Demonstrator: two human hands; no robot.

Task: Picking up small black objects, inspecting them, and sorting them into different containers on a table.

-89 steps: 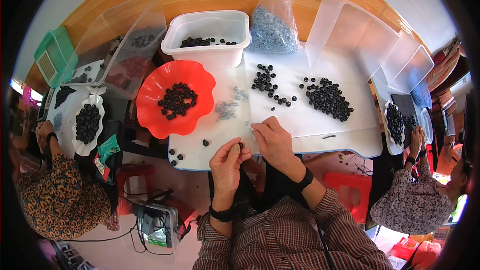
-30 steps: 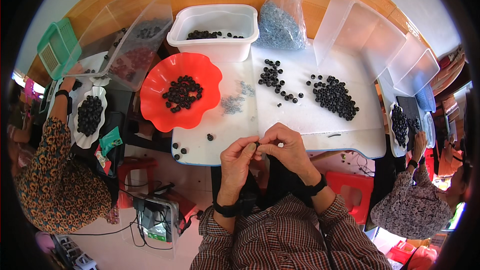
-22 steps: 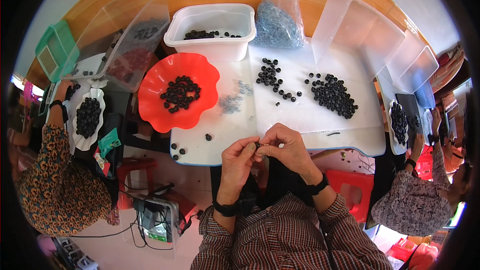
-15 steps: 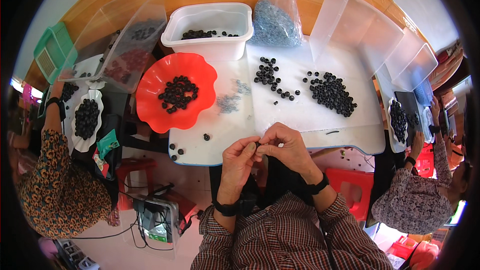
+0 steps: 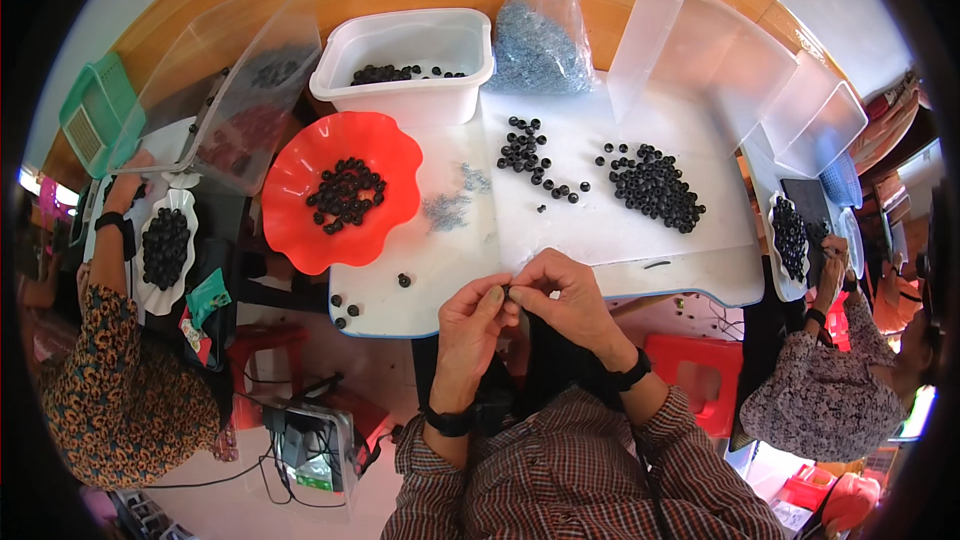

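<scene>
White table [image 5: 600,230] carries a red bowl [image 5: 300,210] of black beads. Left hand [image 5: 468,312] and right hand [image 5: 562,292] meet fingertip to fingertip at its near edge, pinching what looks like one bead [image 5: 507,291].

Small assembly workshop: white worktop [image 5: 600,230] with black bead heaps [image 5: 655,190], plastic tubs [image 5: 405,65], co-workers sorting alongside.
</scene>
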